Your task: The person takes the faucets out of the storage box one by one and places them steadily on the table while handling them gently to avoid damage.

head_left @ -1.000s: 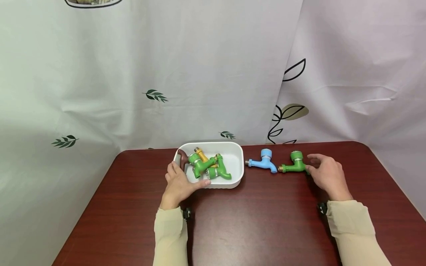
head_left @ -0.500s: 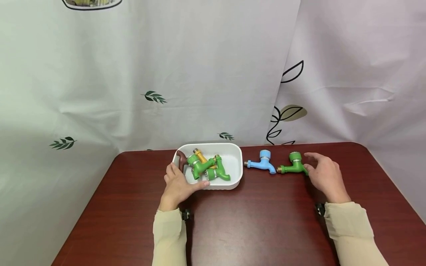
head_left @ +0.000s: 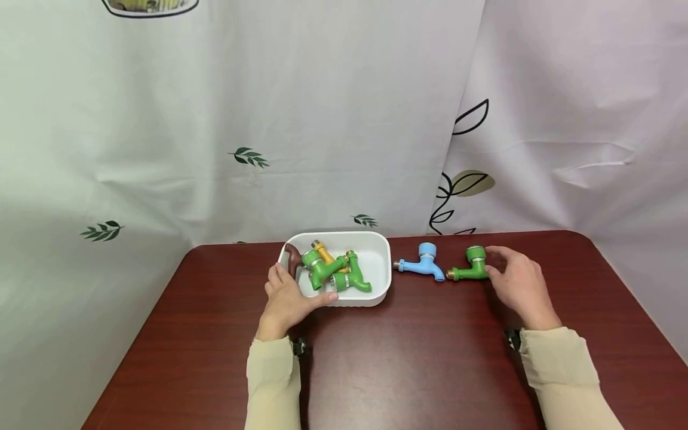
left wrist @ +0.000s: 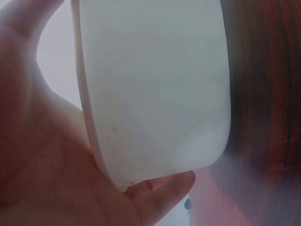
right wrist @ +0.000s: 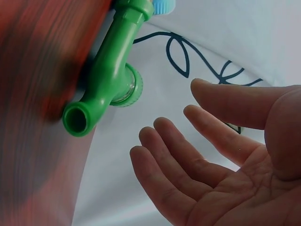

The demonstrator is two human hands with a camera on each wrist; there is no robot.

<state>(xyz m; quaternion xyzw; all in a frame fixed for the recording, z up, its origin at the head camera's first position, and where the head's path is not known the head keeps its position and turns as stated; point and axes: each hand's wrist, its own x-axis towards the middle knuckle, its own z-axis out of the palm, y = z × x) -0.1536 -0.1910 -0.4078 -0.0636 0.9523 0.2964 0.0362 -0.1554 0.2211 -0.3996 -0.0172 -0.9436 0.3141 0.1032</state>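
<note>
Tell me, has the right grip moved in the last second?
Yes: the right grip has moved left, nearer the unmoved blue tap.

The worktop (head_left: 408,358) is dark red-brown, with rounded far corners. Behind its far edge hangs a white, creased cloth (head_left: 344,119). On it are printed green leaf sprigs (head_left: 365,220), one outside the far left corner. Above the far edge's right half is a black-outlined plant (head_left: 473,182) with an olive leaf.
</note>
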